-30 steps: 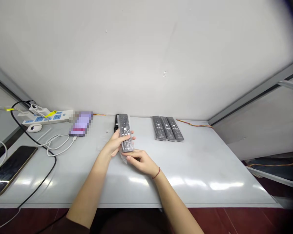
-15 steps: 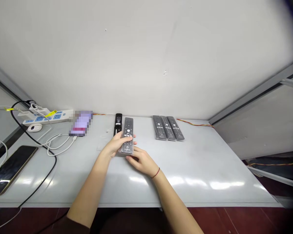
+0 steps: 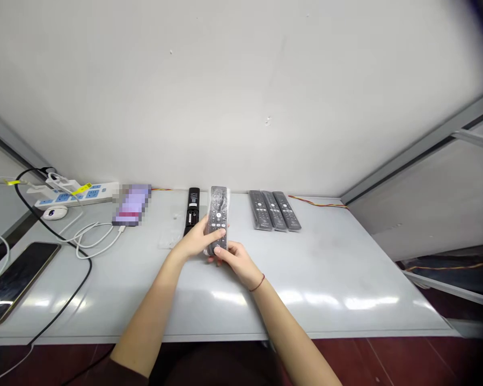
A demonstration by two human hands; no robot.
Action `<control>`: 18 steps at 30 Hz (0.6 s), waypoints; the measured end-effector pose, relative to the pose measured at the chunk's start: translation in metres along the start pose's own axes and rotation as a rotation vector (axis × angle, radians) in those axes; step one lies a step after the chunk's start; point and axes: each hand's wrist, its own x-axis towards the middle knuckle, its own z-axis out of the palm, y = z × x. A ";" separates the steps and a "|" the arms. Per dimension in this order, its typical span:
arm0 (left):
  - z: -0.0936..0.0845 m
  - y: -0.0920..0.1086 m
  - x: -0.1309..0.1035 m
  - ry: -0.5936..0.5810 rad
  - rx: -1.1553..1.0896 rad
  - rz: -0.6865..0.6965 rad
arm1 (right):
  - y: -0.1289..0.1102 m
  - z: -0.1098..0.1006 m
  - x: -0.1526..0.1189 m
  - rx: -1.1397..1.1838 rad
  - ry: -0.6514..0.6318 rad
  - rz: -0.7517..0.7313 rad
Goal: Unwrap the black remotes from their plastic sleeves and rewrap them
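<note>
Left hand point(image 3: 196, 239) around wrapped remote point(image 3: 219, 206), underside hidden

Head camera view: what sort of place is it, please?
Probably a workbench for small electronics: three wrapped remotes lie side by side on the grey table, a black remote shows its open battery compartment, and a power strip lies at the left.
</note>
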 end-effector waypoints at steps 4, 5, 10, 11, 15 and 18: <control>-0.005 0.000 -0.001 0.006 0.210 0.048 | 0.000 -0.004 0.001 0.027 0.052 -0.025; -0.007 0.000 -0.001 -0.001 0.252 0.029 | 0.000 -0.006 0.002 0.022 0.064 -0.036; -0.013 -0.002 -0.002 -0.025 0.329 -0.040 | 0.000 -0.010 0.004 0.020 0.137 -0.065; -0.012 -0.002 -0.002 0.001 0.353 -0.022 | 0.001 -0.011 0.005 0.022 0.149 -0.067; -0.007 -0.002 0.001 0.107 0.503 0.043 | 0.003 -0.011 0.007 0.012 0.198 -0.071; -0.001 -0.002 0.003 0.127 0.551 0.089 | 0.001 -0.012 0.006 0.059 0.218 -0.054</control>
